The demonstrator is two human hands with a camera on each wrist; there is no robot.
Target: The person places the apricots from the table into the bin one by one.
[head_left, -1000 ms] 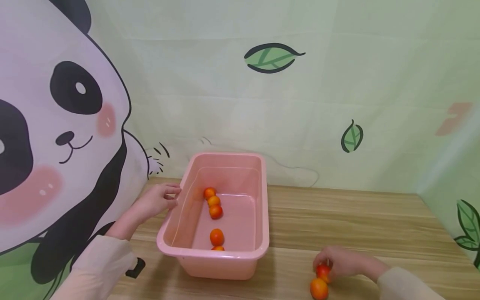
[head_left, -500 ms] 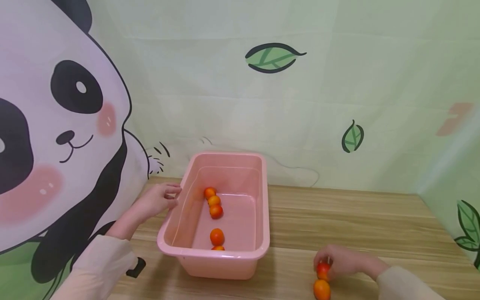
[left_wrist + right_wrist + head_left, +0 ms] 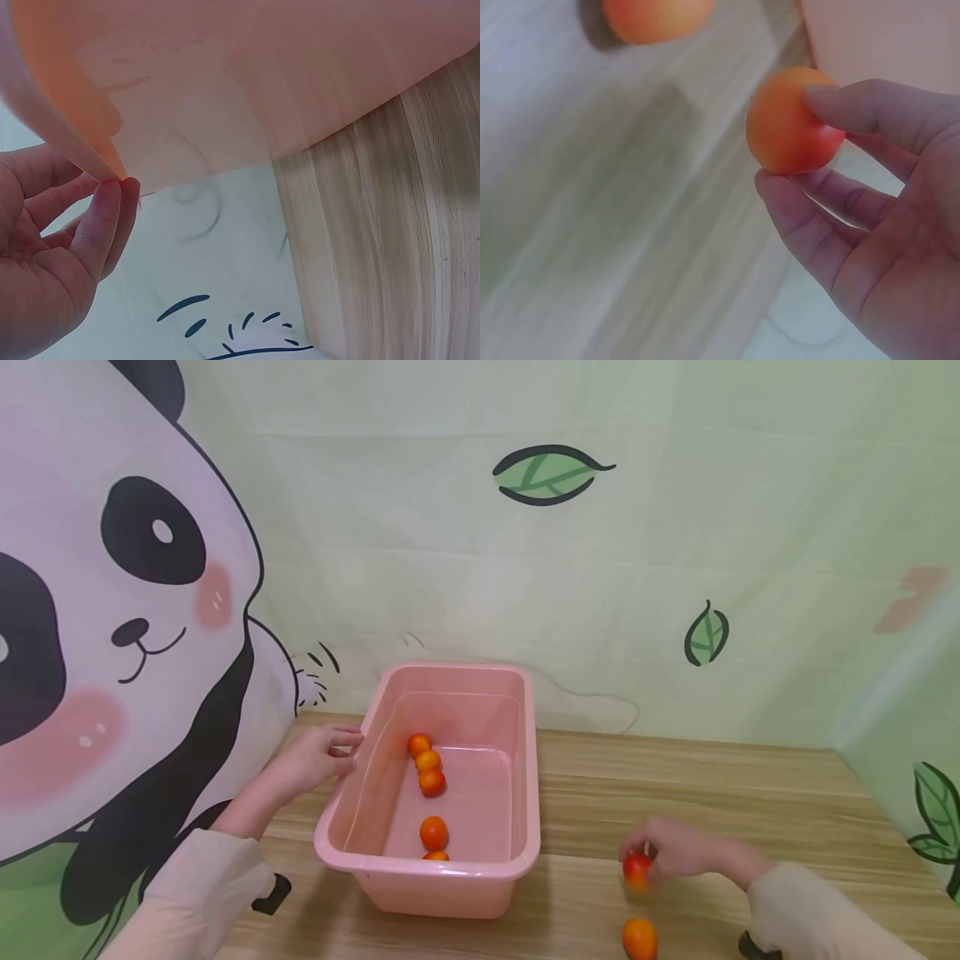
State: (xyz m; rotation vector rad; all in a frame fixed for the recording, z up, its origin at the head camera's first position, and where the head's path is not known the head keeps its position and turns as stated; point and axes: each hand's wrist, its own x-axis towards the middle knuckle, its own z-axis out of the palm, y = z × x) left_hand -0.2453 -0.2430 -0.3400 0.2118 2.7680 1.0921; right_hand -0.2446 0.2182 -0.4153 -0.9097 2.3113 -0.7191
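Observation:
My right hand (image 3: 681, 847) pinches an orange-red tomato (image 3: 784, 124) between thumb and fingertips, seen closely in the right wrist view. It is above the wooden table, to the right of the pink plastic basin (image 3: 438, 893). Another orange tomato (image 3: 640, 938) lies on the table nearer the front edge of the head view. On the basin's left side, my left hand (image 3: 64, 240) grips the rim between thumb and fingers. Several tomatoes lie inside, including a red one (image 3: 432, 782) and an orange-red one (image 3: 433, 833); the front wall partly hides one of them.
Wood-grain table (image 3: 720, 793) extends to the right of the basin. Behind it hangs a pale green cloth (image 3: 615, 543) printed with leaves and a large panda, close to the basin's far end.
My right hand has lifted the tomato away from the other one, moving up and slightly left in the head view. My left hand has stayed on the basin rim.

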